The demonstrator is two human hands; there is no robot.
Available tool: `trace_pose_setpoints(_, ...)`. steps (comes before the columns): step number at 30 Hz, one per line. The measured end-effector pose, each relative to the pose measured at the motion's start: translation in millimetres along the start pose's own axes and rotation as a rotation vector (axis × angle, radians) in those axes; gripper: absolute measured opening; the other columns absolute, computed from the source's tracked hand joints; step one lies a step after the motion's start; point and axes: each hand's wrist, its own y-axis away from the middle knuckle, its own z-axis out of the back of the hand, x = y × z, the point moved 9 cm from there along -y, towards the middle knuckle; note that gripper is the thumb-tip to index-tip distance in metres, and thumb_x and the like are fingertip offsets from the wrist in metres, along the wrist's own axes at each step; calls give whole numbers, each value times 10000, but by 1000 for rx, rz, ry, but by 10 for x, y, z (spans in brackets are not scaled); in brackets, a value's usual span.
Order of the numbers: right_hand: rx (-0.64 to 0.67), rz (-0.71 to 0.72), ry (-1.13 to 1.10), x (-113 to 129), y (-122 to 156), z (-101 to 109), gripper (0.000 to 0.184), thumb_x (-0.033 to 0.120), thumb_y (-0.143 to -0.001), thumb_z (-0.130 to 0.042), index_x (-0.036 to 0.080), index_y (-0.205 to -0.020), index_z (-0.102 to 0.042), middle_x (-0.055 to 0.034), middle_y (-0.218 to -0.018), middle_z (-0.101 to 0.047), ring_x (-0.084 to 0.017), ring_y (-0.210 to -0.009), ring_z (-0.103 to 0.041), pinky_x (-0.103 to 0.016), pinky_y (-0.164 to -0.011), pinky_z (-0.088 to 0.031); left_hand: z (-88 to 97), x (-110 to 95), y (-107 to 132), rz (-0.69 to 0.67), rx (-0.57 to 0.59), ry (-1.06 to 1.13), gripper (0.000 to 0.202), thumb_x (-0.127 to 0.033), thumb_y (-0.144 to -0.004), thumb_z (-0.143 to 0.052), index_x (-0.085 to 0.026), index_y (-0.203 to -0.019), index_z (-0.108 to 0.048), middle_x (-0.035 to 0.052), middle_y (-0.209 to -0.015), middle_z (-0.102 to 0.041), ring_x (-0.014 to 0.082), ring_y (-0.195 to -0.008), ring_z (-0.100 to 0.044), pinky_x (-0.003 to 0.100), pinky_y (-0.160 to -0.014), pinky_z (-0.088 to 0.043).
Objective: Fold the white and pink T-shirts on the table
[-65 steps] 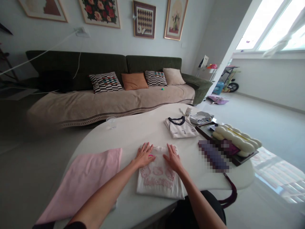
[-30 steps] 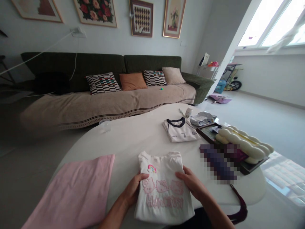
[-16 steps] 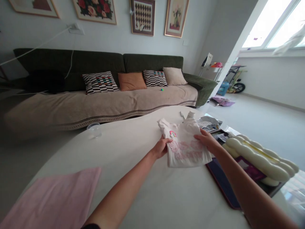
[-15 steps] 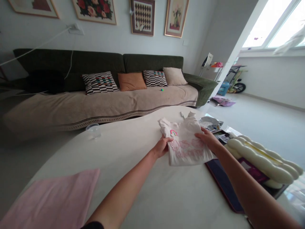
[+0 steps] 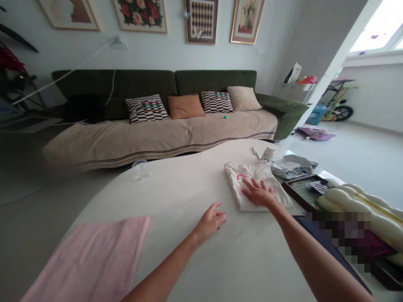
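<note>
A folded white shirt with pink print (image 5: pixel 252 177) lies on the white round table (image 5: pixel 189 184), toward its far right, on top of another folded garment that is hidden beneath it. My right hand (image 5: pixel 260 193) rests flat on the shirt, fingers spread and open. My left hand (image 5: pixel 211 219) hovers just above the bare tabletop to the left of the shirt, fingers loosely apart and holding nothing. A pink cloth (image 5: pixel 91 260) lies spread at the table's near left.
A dark tray (image 5: pixel 302 191) with a cream bubble-shaped object (image 5: pixel 362 207) sits at the right, papers (image 5: pixel 291 165) beyond it. A small clear cup (image 5: pixel 140 168) stands at the table's far edge. A green sofa (image 5: pixel 163 113) with cushions runs behind.
Both hands carried the folded white shirt from the near edge to the far right and set it on the other folded shirt. The left hand let go and drew back.
</note>
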Motion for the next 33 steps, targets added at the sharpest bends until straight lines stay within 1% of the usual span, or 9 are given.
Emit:
trace_pose_setpoints(3, -56, 27, 7, 160, 180, 232, 461, 429, -902, -402, 273, -1327, -488, -138, -1414, -444, -426, -1317, -333, -716, -932, -297, 576, 20, 720, -116, -35, -230, 525, -298, -796, -596, -163, -1290, -480, 125, -1157, -618, 183, -965, -624, 308, -856, -473)
trace_pose_setpoints(6, -136, 86, -29, 594, 724, 298, 447, 330, -940, -306, 139, -1281, -524, -197, -1372, -472, -349, -1303, -394, -582, -1002, -355, 1400, 16, 1441, -243, -242, -531, 383, -359, -840, -519, -195, -1181, -577, 105, -1186, -628, 216, -1090, -588, 360, -941, -463)
trace_pose_setpoints(9, -112, 224, -97, 1212, 1582, 34, 374, 310, -924, -371, 129, -1126, -628, -161, -1273, -574, -244, -1196, -533, -376, -1021, -419, 2172, 48, 2097, -358, -510, -864, 345, -338, -851, -475, -202, -1134, -619, 94, -1183, -642, 234, -1137, -565, 416, -1021, -414)
trace_pose_setpoints(12, -74, 364, -195, 1764, 2459, -317, 338, 286, -914, -397, 165, -1090, -660, -126, -1248, -606, -227, -1176, -560, -349, -985, -465, 2607, 253, 2496, -370, -641, -1144, 377, -360, -825, -506, -180, -1124, -648, 121, -1214, -628, 280, -1162, -549, 460, -1007, -429)
trace_pose_setpoints(16, -41, 370, -226, 2188, 3141, -590, 348, 226, -867, -464, 191, -1161, -646, -143, -1355, -519, -362, -1306, -394, -536, -962, -456, 2565, 543, 2724, -385, -647, -1374, 405, -356, -861, -473, -221, -1215, -615, 107, -1320, -563, 303, -1230, -484, 490, -982, -440)
trace_pose_setpoints(22, 82, 344, -254, 2622, 3443, -540, 323, 190, -857, -490, 192, -1127, -667, -154, -1387, -481, -397, -1343, -285, -545, -970, -448, 2174, 608, 2927, -388, -513, -1379, 410, -415, -850, -520, -255, -1214, -621, 85, -1290, -592, 290, -1194, -513, 469, -979, -440)
trace_pose_setpoints(25, 92, 352, -266, 2791, 3492, -450, 312, 152, -849, -501, 185, -1111, -669, -144, -1355, -519, -372, -1349, -298, -511, -999, -438, 2344, 482, 2768, -263, -431, -1385, 366, -325, -889, -451, -210, -1188, -630, 88, -1237, -627, 243, -1161, -545, 428, -1007, -414)
trace_pose_setpoints(29, 71, 309, -252, 2847, 3476, -374, 324, 93, -847, -480, 151, -1110, -660, -150, -1280, -582, -333, -1342, -345, -494, -1023, -421, 2794, 143, 2324, -165, -444, -1426, 436, -185, -876, -420, -168, -1301, -516, 112, -1369, -511, 219, -1293, -416, 400, -1091, -301)
trace_pose_setpoints(33, 82, 304, -269, 2798, 3473, -371, 349, 64, -836, -461, 140, -1115, -656, -135, -1310, -563, -317, -1345, -344, -467, -1043, -409, 3093, 22, 1943, -28, -374, -1430, 367, -258, -828, -579, -198, -1191, -574, 102, -1213, -604, 249, -1145, -537, 427, -960, -425)
